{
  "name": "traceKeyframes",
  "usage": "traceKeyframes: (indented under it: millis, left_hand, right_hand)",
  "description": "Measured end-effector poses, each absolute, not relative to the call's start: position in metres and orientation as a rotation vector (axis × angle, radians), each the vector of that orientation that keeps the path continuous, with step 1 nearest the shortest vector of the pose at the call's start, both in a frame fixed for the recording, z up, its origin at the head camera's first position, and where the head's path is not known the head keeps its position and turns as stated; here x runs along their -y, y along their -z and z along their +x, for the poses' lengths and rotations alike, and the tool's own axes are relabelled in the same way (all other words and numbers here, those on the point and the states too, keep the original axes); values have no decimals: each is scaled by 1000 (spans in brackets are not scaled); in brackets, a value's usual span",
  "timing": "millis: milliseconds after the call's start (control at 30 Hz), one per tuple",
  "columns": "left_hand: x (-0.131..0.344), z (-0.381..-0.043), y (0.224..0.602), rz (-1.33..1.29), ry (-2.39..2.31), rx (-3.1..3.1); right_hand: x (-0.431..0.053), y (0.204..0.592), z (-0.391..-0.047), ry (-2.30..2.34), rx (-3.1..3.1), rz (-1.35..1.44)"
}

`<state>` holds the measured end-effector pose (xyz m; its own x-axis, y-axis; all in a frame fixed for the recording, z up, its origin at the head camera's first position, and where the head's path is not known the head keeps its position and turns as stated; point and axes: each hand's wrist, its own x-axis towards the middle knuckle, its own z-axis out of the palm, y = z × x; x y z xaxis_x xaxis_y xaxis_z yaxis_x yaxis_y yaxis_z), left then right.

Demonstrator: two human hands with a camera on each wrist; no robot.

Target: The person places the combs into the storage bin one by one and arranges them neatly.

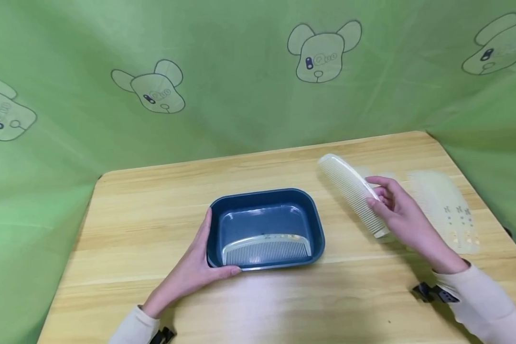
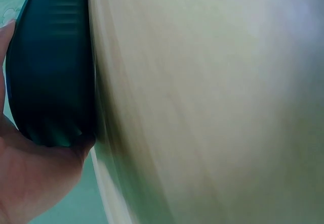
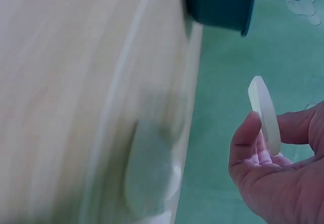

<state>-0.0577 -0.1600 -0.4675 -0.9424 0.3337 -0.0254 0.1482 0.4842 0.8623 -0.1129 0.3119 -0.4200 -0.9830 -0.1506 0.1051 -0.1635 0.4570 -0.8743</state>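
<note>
My left hand grips the near-left corner of a dark blue rectangular basin, thumb along the front rim and fingers against the left side. Inside the basin, along its front wall, lies a pale translucent comb. To the right, my right hand pinches a second pale comb between thumb and fingers by its spine. That comb slants, teeth facing left, raised over the table; the right wrist view has the held comb end-on. Under and beside this hand lie more combs, partly hidden by it.
The wooden table has rounded far corners. A green curtain with animal-head drawings hangs behind it and down both sides. The loose combs overlap near the table's right edge, with small printed marks on them.
</note>
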Motion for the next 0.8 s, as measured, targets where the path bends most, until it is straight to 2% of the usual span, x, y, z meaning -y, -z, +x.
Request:
traceKeyframes:
  millis: [367, 800]
  left_hand:
    - [160, -58, 466, 416, -1443, -2547]
    - [158, -56, 466, 410, -1471, -2532]
  right_hand:
    - [-279, 402, -107, -1730, 2682, 347]
    - [-240, 404, -104, -1863, 2673, 567]
